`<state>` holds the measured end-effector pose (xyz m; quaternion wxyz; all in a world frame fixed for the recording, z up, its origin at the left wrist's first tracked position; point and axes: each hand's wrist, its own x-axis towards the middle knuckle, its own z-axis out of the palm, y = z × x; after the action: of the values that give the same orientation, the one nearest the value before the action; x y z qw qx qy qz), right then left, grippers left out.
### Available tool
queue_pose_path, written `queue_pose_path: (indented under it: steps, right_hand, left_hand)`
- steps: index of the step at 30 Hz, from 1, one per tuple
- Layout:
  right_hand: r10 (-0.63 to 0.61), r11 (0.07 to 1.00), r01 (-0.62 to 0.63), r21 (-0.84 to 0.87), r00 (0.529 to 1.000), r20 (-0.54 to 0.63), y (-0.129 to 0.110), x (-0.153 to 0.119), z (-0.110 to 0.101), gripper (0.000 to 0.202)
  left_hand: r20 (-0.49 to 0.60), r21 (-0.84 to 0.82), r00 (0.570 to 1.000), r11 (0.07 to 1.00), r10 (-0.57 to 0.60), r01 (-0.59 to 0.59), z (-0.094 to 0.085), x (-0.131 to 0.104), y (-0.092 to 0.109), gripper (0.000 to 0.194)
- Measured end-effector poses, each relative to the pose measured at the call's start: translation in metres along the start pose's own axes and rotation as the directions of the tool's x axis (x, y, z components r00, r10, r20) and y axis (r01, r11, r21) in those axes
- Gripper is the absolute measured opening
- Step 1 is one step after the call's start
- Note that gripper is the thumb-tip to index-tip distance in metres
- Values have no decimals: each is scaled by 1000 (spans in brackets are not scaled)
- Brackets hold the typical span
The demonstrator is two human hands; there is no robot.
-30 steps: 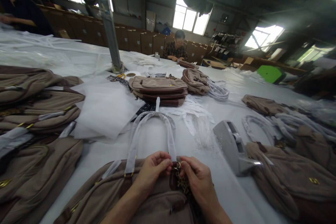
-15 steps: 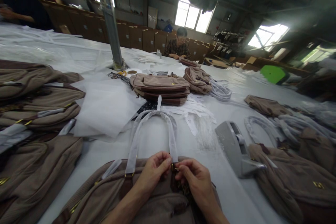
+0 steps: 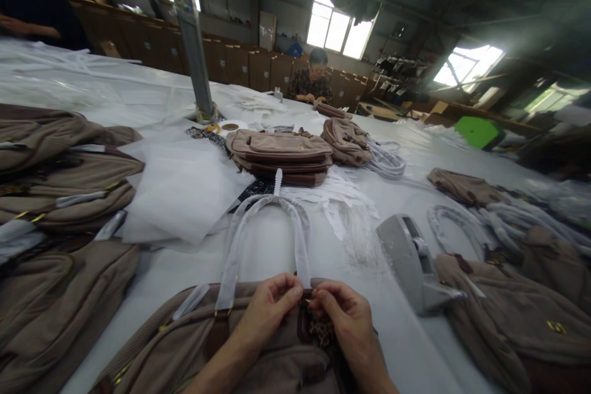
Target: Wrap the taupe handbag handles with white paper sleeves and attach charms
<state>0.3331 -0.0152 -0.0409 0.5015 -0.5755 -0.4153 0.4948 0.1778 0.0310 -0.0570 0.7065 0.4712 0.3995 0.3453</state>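
Nearest: tan handbag [image 3: 194, 345] lying flat on the white surface [image 3: 323, 252], at the bottom centre edge. Both hands sit on its top edge, fingertips meeting. Left hand [image 3: 270, 305] pinches the base of the wrapped handle [image 3: 265, 228] where it joins the bag; right hand [image 3: 344, 317] pinches something small at the same spot, just above a patch of leopard-print lining [image 3: 322, 332]. What exactly sits between the right fingers is too small to tell. Handle is sheathed in white film and arcs away from the hands, lying flat.

Just right: grey tape dispenser [image 3: 410, 261], touching another tan bag [image 3: 508, 314]. Left: pile of tan bags [image 3: 60, 197], white wrapping sheets [image 3: 180, 191] beside them.

Further out, centre: stack of flat bags [image 3: 279, 157], a rounder bag [image 3: 346, 141] next to it, loose wrapped handles [image 3: 385, 160] at its right. Metal post [image 3: 189, 37] rises behind the stack.

Far side: a seated person [image 3: 314, 80] at the surface's edge, cardboard boxes [image 3: 231, 64] along the wall, bright windows [image 3: 337, 28]. Another person's arm [image 3: 23, 24] at top left.
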Motion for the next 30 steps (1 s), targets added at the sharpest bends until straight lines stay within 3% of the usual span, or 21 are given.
queue_pose_path:
  steps: [4, 12, 24, 30]
  right_hand:
    - [-52, 996, 51, -71, 999, -6, 1, 0, -1, 23]
    - [-201, 958, 216, -187, 975, 97, -8, -1, 6, 14]
    - [-263, 925, 290, -248, 955, 136, 0, 1, 10, 14]
    - [-284, 909, 323, -264, 943, 174, 5, -1, 6, 15]
  left_hand:
    - [25, 68, 999, 997, 41, -43, 1, -2, 2, 31]
    - [74, 118, 994, 989, 86, -94, 4, -4, -2, 28]
    - [61, -91, 997, 994, -47, 53, 2, 1, -15, 47]
    - [36, -173, 996, 981, -80, 85, 3, 1, -11, 42]
